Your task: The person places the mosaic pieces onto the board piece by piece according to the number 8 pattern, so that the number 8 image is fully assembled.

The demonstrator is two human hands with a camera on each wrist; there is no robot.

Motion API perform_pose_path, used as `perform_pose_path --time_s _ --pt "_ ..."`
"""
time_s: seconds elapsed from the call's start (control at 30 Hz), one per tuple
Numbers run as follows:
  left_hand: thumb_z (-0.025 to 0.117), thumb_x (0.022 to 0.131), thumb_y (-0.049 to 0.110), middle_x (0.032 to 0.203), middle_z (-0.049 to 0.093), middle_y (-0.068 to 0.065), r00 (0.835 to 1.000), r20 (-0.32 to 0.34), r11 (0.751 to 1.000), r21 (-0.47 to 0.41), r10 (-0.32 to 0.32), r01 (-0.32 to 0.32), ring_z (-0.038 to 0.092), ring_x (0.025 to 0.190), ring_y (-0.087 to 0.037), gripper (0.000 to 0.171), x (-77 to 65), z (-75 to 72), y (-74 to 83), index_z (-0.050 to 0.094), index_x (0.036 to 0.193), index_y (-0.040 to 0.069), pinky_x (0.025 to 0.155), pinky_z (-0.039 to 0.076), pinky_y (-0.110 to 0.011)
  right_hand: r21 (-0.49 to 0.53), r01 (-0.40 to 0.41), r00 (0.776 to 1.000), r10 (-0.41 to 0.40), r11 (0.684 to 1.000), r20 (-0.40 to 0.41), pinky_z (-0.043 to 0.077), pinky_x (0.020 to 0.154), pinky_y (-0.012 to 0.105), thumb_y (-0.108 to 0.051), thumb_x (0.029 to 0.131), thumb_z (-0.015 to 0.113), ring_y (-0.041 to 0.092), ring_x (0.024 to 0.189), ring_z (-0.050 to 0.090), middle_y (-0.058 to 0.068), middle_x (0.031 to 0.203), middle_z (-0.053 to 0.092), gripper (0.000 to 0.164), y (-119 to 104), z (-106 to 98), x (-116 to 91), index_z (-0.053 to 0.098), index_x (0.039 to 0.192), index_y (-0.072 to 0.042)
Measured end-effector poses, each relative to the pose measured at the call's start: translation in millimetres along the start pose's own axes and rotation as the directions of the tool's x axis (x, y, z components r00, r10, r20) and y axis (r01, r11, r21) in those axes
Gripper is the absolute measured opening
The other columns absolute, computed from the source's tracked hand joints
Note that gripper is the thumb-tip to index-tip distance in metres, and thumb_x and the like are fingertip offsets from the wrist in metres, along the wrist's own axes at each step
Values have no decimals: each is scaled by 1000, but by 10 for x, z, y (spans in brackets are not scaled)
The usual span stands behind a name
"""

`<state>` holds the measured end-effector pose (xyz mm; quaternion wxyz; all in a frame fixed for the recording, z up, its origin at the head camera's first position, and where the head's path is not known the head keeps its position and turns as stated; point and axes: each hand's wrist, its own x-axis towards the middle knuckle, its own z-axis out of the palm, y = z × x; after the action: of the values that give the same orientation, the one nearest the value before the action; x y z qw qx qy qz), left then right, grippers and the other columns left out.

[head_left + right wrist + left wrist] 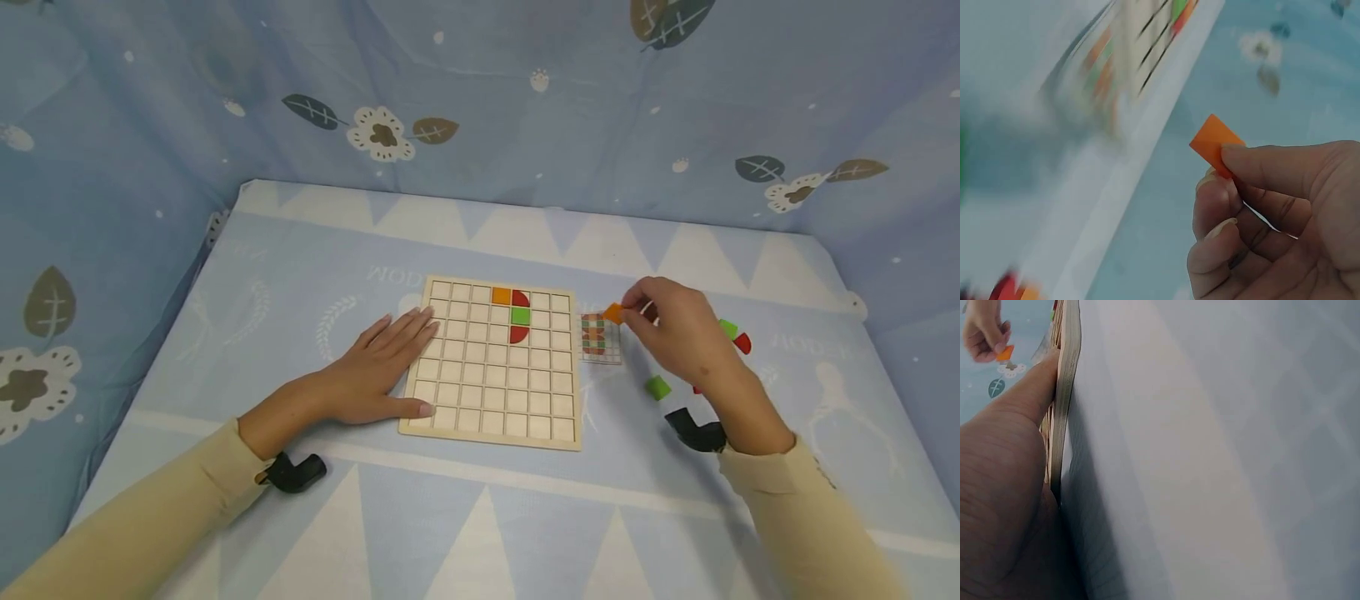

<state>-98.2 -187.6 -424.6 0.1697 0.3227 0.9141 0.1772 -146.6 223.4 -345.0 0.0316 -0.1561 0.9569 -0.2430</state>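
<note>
Beige fabric sleeves (157, 512) lie nearest in the head view. The left hand (378, 371) rests flat across the left edge of a pale wooden gridded board (495, 377); the right hand (678, 329) pinches a flat orange square tile (613, 313), which points leftward, just off the board's right side.

Left wrist view: the left hand touches the board, well apart from the tile.

Right wrist view: the tile juts from the right hand's grasp, with no clear long axis.

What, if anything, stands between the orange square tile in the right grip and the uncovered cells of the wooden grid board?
Nothing visible rises between the orange square tile and the wooden grid board. Only the pattern card lies in between, flat beside the board's right edge. The left hand rests on the opposite edge.
</note>
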Motion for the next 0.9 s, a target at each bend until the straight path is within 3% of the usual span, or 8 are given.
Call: perform_pose_path --time_s 0.2,0.37,0.67,0.9 --pt "61 98 65 175 -7 -12 1000 -7 1000 -6 11 -11 -9 160 -30 110 -12 8 -17 2 168 5 125 -5 -56 30 106 987 -109 994 121 54 68 36 -4 99 70 24 83 61 6 97 68 4 -467 303 290 70 103 -5" --pt "60 97 66 175 -7 -12 1000 -12 1000 4 13 -13 -9 160 -29 110 -12 26 -34 1 168 6 125 -5 -55 18 190 960 -190 982 206 51 68 34 -10 101 70 21 79 59 4 96 66 4 -714 541 453 68 99 -7" --pt "60 96 69 175 -10 -9 1000 -3 1000 0 0 0 -12 160 -25 112 1 29 -27 0 169 8 126 -6 -53 -8 211 928 -198 977 315 52 69 34 -11 105 63 18 75 59 2 91 65 7 -777 772 624 68 100 -9" --pt "58 96 71 175 -11 -6 1000 14 1000 5 -22 22 -13 160 -22 113 -4 12 -16 -2 169 10 126 -7 -50 -29 237 924 -216 971 315 49 70 36 -11 106 61 20 77 56 3 90 62 12 -771 863 646 68 97 -10"
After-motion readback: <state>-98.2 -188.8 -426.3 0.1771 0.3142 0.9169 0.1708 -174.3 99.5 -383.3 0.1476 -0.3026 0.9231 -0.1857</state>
